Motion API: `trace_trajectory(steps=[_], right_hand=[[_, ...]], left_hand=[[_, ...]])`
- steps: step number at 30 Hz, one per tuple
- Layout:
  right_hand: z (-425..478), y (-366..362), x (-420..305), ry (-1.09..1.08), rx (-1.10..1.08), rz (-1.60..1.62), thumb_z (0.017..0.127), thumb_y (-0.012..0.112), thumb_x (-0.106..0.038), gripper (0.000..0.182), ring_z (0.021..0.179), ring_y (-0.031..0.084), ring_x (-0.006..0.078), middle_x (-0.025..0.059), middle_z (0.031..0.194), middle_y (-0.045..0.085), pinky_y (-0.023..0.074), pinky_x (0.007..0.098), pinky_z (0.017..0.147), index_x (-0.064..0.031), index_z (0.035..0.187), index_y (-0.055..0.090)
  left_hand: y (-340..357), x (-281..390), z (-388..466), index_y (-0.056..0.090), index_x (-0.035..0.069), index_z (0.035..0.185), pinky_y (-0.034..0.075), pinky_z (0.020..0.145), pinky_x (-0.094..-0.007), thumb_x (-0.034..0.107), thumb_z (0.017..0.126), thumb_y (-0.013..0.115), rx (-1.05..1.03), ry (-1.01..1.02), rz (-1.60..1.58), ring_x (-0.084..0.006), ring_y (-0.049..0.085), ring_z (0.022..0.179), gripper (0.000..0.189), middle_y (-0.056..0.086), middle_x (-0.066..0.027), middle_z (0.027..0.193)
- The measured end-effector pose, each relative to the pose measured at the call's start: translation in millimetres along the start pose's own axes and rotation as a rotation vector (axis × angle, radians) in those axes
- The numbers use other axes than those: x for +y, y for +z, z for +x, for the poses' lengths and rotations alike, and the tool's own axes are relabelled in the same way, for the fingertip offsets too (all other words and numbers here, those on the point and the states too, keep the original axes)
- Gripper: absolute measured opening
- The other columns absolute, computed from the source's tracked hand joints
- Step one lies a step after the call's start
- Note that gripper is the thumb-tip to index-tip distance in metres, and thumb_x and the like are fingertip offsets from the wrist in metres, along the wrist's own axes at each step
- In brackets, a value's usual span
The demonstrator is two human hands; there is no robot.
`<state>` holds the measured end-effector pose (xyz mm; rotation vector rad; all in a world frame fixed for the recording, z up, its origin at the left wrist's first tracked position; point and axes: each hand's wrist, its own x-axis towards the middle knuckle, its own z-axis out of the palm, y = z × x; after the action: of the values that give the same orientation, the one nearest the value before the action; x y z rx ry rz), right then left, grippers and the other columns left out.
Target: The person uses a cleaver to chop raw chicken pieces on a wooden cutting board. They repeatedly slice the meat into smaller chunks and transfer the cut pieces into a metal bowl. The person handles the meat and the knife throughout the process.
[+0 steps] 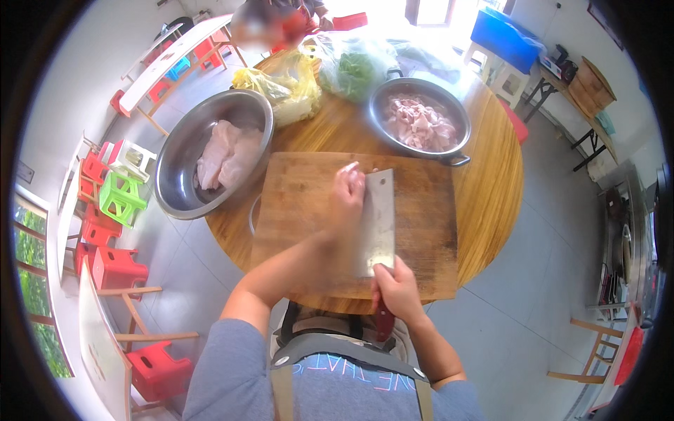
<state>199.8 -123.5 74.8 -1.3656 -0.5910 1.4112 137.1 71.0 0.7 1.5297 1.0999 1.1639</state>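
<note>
A wooden cutting board (426, 226) lies at the near edge of the round table. My right hand (395, 287) grips the dark red handle of a cleaver (383, 216), whose broad blade points away from me over the board. My left hand (348, 187) is beside the blade's far left edge, its fingers curled; whether it holds a bit of meat is hard to see. Large pieces of raw meat (224, 152) lie in a steel basin (174, 158) at the left. Cut raw meat (421, 123) fills part of a two-handled steel pot (466, 126) beyond the board.
On the round wooden table (492, 173), a yellow plastic bag (289, 89) and a clear bag with green vegetables (355, 71) stand at the far side. A person (316, 16) is beyond them. Red stools (118, 266) and a green stool (121, 197) stand on the left.
</note>
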Motion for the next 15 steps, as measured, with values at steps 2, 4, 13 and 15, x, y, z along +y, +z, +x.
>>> trace_trajectory(steps=[2,4,13,15], right_hand=[[-4,-15,2,-0.033,0.044,0.036,0.096,0.049,-0.013,0.013,0.043,0.050,0.0107,0.0029,0.063,0.053,0.0419,0.0261,0.040,-0.0018,0.103,0.050],[-4,-31,4,-0.145,0.142,0.074,0.097,0.050,-0.012,0.011,0.042,0.048,0.0101,0.0026,0.062,0.052,0.0422,0.0256,0.039,-0.0026,0.102,0.049],[21,-88,20,-0.213,0.437,0.221,0.097,0.049,-0.012,0.010,0.048,0.047,0.0096,0.0034,0.066,0.050,0.0456,0.0276,0.040,-0.0042,0.100,0.045],[28,-88,16,-0.169,0.433,0.312,0.097,0.050,-0.013,0.010,0.048,0.047,0.0098,0.0033,0.066,0.049,0.0457,0.0280,0.040,-0.0048,0.098,0.044]], left_hand=[[4,7,17,0.058,0.006,0.103,0.049,0.061,-0.0275,0.025,0.098,0.049,0.085,-0.417,-0.385,-0.0155,0.058,0.070,0.022,0.063,-0.0048,0.088],[-1,21,33,0.058,0.007,0.099,0.047,0.057,-0.0273,0.028,0.100,0.046,-0.002,-0.780,-0.773,-0.0151,0.057,0.068,0.023,0.061,-0.0041,0.082],[34,198,99,0.060,0.004,0.097,0.044,0.069,-0.0269,0.013,0.094,0.052,0.077,0.514,-0.840,-0.0127,0.059,0.080,0.012,0.064,-0.0058,0.094],[62,172,133,0.062,0.004,0.093,0.049,0.079,-0.0356,0.022,0.094,0.050,0.081,0.686,-0.337,-0.0234,0.061,0.080,0.022,0.063,-0.0104,0.092]])
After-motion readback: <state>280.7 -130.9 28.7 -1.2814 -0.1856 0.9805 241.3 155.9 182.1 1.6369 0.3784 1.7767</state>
